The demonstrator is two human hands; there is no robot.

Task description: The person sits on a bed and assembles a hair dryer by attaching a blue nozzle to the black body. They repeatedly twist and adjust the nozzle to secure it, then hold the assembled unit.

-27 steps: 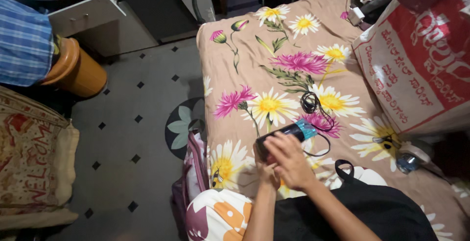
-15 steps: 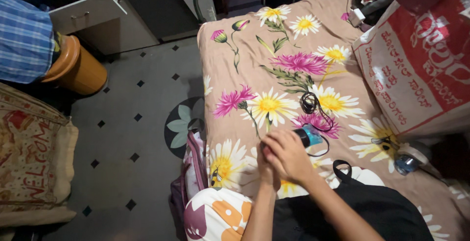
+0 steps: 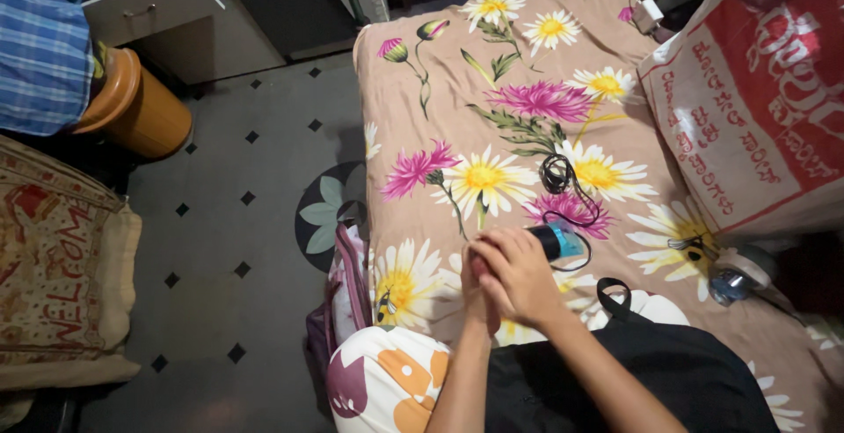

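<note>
Black-blue device [image 3: 554, 241] in both hands (near bed edge [image 3: 367, 222]).

Bare forearms, no sleeves; hands [image 3: 505, 279] without rings.

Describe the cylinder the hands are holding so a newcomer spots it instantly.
Start at the floral bedsheet and go to its near edge, where both hands meet. The small dark cylinder sticks out past the right hand. Its blue end and trailing black cord set it apart.
</note>
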